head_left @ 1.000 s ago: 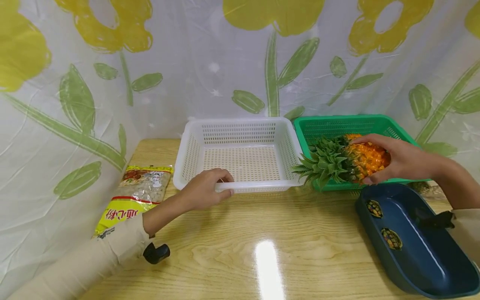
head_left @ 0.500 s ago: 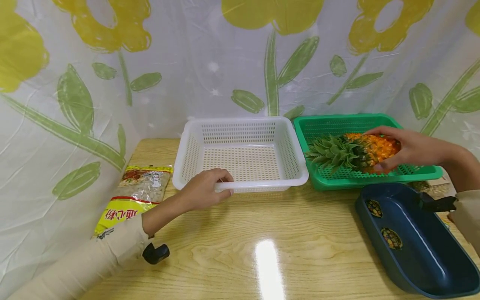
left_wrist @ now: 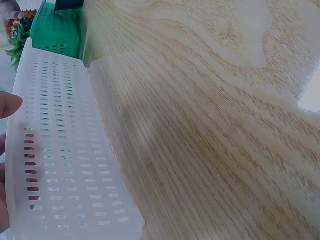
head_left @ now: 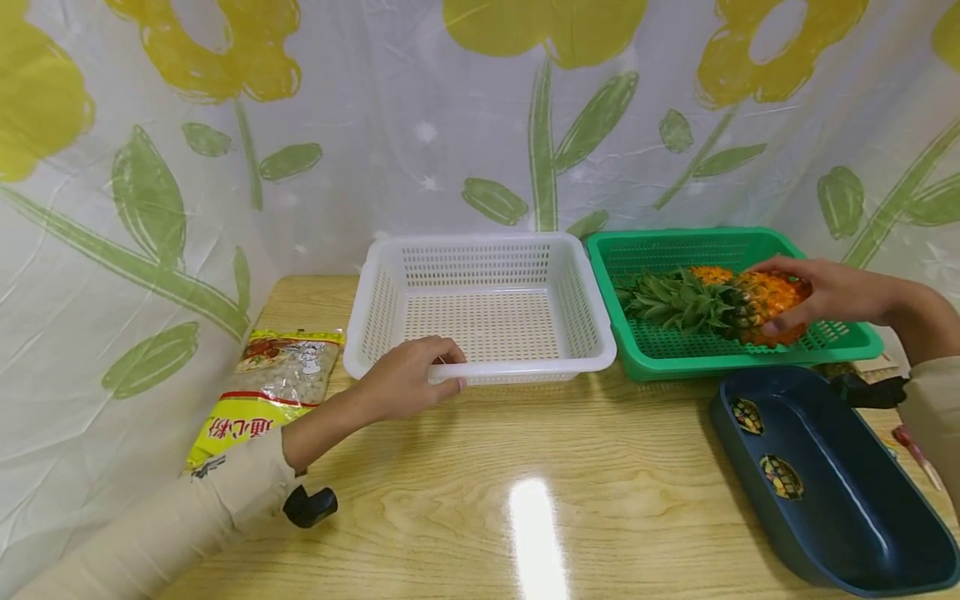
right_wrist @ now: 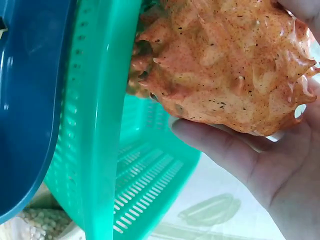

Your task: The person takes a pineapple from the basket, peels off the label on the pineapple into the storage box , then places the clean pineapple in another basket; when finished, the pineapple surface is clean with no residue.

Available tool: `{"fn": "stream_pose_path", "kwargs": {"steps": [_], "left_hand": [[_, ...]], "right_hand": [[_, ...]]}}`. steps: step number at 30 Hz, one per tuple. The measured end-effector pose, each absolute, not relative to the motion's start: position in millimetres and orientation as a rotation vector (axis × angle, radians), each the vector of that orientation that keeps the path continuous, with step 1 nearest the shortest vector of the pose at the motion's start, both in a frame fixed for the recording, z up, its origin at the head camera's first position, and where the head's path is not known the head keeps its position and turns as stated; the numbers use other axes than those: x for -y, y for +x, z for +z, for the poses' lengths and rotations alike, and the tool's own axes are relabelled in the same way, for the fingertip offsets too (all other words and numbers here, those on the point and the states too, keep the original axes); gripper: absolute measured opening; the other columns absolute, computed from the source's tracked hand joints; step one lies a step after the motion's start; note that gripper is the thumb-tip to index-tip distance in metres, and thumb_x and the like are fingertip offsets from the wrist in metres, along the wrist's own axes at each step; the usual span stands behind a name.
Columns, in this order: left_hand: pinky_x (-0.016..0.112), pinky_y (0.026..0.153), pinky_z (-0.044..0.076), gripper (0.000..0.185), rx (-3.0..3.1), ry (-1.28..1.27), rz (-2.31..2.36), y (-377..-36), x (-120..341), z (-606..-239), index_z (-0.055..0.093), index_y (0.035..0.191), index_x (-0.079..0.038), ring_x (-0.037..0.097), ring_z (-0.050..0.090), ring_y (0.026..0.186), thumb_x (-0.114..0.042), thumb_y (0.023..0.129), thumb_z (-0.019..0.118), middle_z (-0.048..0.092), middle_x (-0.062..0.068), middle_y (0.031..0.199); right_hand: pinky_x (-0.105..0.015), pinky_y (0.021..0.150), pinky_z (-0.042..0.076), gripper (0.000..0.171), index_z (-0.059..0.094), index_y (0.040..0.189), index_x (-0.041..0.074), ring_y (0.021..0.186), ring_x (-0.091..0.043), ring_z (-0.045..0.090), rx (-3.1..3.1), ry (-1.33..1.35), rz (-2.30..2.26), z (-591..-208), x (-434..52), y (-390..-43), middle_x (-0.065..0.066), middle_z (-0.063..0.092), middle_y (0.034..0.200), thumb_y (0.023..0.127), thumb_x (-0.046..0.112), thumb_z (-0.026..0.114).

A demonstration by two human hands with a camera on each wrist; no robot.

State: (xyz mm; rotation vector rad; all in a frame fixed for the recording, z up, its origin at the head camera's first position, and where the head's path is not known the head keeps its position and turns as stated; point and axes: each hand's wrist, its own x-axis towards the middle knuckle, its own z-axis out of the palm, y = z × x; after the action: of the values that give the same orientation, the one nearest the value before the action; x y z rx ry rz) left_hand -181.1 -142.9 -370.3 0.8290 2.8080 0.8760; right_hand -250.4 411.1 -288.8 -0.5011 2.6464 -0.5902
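The pineapple (head_left: 738,306) lies on its side in the green basket (head_left: 675,358), its long axis across the view, leaves pointing left toward the white basket (head_left: 480,371). The right hand (head_left: 825,293) is the nearer 1 and grips the fruit's body from the right end, fingers curled over it. The left hand (head_left: 405,379) grips the white basket's front rim on the worktop (head_left: 525,467).
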Motion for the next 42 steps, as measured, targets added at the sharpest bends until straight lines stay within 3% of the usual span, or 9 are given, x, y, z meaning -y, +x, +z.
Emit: {"fn": "stream_pose_path", "kwargs": {"steps": [5, 10, 15, 19, 33, 42], "left_hand": [[0.035, 0.078, 0.051, 0.018, -2.807, 0.825, 0.87, -181, 144, -369, 0.069, 0.105, -0.016, 0.012, 0.062, 0.086, -0.028, 0.092, 0.072, 0.069, -0.004, 0.097], [0.035, 0.078, 0.05, 0.018, -2.808, 0.821, 0.861, -180, 144, -369, 0.069, 0.105, -0.016, 0.013, 0.062, 0.086, -0.028, 0.092, 0.072, 0.069, -0.004, 0.098], [0.035, 0.079, 0.05, 0.017, -2.811, 0.836, 0.857, -181, 144, -371, 0.069, 0.104, -0.016, 0.012, 0.062, 0.087, -0.027, 0.092, 0.072, 0.069, -0.004, 0.097], [0.035, 0.079, 0.051, 0.017, -2.815, 0.837, 0.856, -182, 145, -371, 0.069, 0.104, -0.017, 0.013, 0.062, 0.088, -0.027, 0.092, 0.072, 0.069, -0.004, 0.097], [0.035, 0.079, 0.051, 0.018, -2.803, 0.842, 0.853, -181, 144, -370, 0.069, 0.106, -0.017, 0.012, 0.062, 0.088, -0.029, 0.092, 0.071, 0.069, -0.005, 0.098], [0.035, 0.081, 0.05, 0.018, -2.807, 0.836, 0.84, -182, 144, -372, 0.068, 0.106, -0.017, 0.012, 0.061, 0.089, -0.03, 0.093, 0.07, 0.068, -0.005, 0.099]], "right_hand": [[-0.052, 0.08, 0.052, 0.079, 0.029, 0.154, 0.004, 0.123, -0.049, 0.048, -2.615, -0.513, -0.553, -293, -412, -257, -0.032, 0.033, 0.148, 0.091, 0.021, 0.074], [-0.058, 0.083, 0.053, 0.078, 0.024, 0.154, -0.002, 0.129, -0.063, 0.035, -2.525, -0.503, -0.561, -293, -411, -263, -0.04, 0.021, 0.152, 0.094, 0.019, 0.069], [-0.05, 0.08, 0.055, 0.083, 0.015, 0.156, -0.005, 0.125, -0.061, 0.043, -2.406, -0.459, -0.583, -294, -409, -272, -0.042, 0.011, 0.155, 0.096, 0.019, 0.068], [-0.051, 0.084, 0.055, 0.089, 0.011, 0.157, -0.005, 0.13, -0.064, 0.036, -2.344, -0.422, -0.572, -294, -407, -279, -0.043, 0.004, 0.155, 0.095, 0.022, 0.069], [-0.048, 0.088, 0.055, 0.097, 0.005, 0.157, -0.006, 0.135, -0.063, 0.03, -2.257, -0.353, -0.522, -297, -401, -288, -0.045, -0.003, 0.155, 0.094, 0.026, 0.071], [-0.06, 0.094, 0.05, 0.099, 0.005, 0.157, -0.006, 0.136, -0.067, 0.021, -2.249, -0.329, -0.455, -298, -396, -292, -0.043, -0.002, 0.155, 0.094, 0.03, 0.072]]}}
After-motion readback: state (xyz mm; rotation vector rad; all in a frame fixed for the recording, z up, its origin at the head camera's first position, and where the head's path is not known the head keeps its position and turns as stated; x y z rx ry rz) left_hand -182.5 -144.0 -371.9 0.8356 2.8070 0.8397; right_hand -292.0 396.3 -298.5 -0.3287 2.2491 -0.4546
